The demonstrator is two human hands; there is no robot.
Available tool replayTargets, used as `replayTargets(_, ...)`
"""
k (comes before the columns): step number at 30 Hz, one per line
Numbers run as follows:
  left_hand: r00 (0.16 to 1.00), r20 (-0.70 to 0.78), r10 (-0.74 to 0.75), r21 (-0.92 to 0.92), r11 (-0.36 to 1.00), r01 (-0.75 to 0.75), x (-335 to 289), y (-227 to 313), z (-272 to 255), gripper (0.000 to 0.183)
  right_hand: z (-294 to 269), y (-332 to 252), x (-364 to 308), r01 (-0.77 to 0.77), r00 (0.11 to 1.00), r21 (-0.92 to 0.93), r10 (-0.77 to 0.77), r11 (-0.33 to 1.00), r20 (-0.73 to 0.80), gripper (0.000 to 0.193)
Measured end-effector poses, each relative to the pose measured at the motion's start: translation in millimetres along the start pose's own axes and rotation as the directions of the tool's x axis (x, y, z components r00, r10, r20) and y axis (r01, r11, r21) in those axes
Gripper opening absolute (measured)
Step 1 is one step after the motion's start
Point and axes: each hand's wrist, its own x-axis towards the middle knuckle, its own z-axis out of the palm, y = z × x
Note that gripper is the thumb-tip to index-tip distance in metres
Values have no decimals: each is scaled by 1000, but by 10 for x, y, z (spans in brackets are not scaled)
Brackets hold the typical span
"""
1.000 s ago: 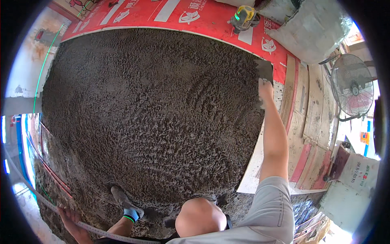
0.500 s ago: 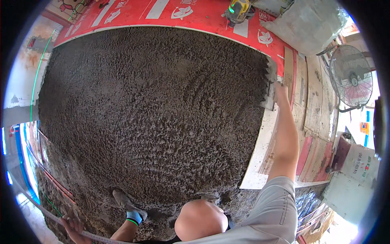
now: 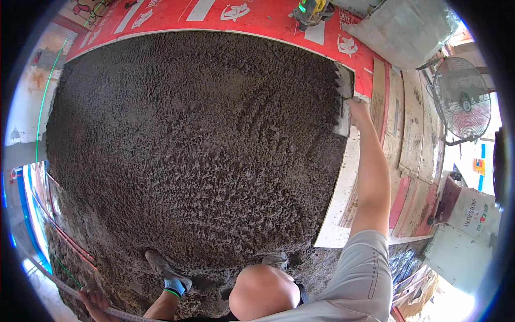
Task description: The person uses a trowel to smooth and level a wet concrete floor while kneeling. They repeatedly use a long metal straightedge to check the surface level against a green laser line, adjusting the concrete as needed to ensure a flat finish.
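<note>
My right hand [image 3: 358, 109] is closed on the handle of a notched trowel [image 3: 343, 115]. The trowel's toothed edge faces left and rests on the right border of a wide bed of dark, rough wet mortar [image 3: 204, 134]. At the lower left, my left hand [image 3: 95, 305] is wrapped round a long grey straightedge [image 3: 56, 282], which curves along the picture's rim. This strip seems to carry tick marks, too small to read. My knee is bent above the mortar's near edge, and a shoe [image 3: 166, 268] stands on the coarse mortar beside it.
Red printed boards [image 3: 177, 19] line the far side, with a yellow and grey laser level [image 3: 309, 15] on them. Wooden boards [image 3: 410, 123] lie at the right, near a floor fan [image 3: 464, 102] and a cardboard box [image 3: 472, 214]. Red pipes [image 3: 70, 236] run at the left.
My right hand has drawn the trowel a little leftward, from the mortar's right edge onto its surface. The left hand keeps its grip on the straightedge. The whole view has shifted slightly.
</note>
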Motion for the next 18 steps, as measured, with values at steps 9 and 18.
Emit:
replayTargets(9, 840, 541, -39, -135, 982, 133, 156, -54, -239, 29, -70, 378, 772, 98, 978, -252, -140, 963, -154, 19)
replayTargets(18, 430, 830, 354, -447, 884, 137, 375, -187, -313, 30, 415, -162, 211, -99, 991, 41, 102, 994, -83, 13)
